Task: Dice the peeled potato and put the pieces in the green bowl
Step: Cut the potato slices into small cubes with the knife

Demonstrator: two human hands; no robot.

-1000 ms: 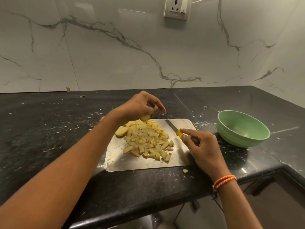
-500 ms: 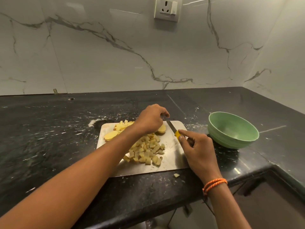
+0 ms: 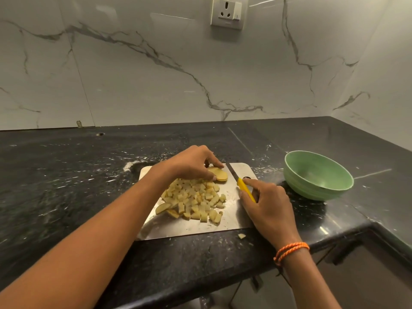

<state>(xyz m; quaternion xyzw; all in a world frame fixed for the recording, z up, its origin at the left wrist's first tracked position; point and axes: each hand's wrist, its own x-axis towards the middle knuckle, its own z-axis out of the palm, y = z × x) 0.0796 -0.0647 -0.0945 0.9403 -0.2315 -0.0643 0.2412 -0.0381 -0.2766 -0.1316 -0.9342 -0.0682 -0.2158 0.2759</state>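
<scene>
A steel cutting board [image 3: 236, 221] lies on the black counter with a heap of diced potato pieces [image 3: 196, 200] in its middle. At the board's far side my left hand [image 3: 191, 162] pinches a stack of potato slices [image 3: 219, 174] flat on the board. My right hand [image 3: 265, 200] grips the yellow handle of a small knife [image 3: 242, 185]; its blade points away, just right of the slices. The green bowl [image 3: 316, 175] stands to the right of the board with nothing inside.
One stray potato bit [image 3: 241, 236] lies on the black counter [image 3: 66, 186] just past the board's near edge. The counter's front edge runs close below it. A marble wall with a socket [image 3: 227, 13] rises behind.
My left hand carried potato slices from above the heap to the board's far right and set them down beside the knife blade. My right hand kept its hold on the knife.
</scene>
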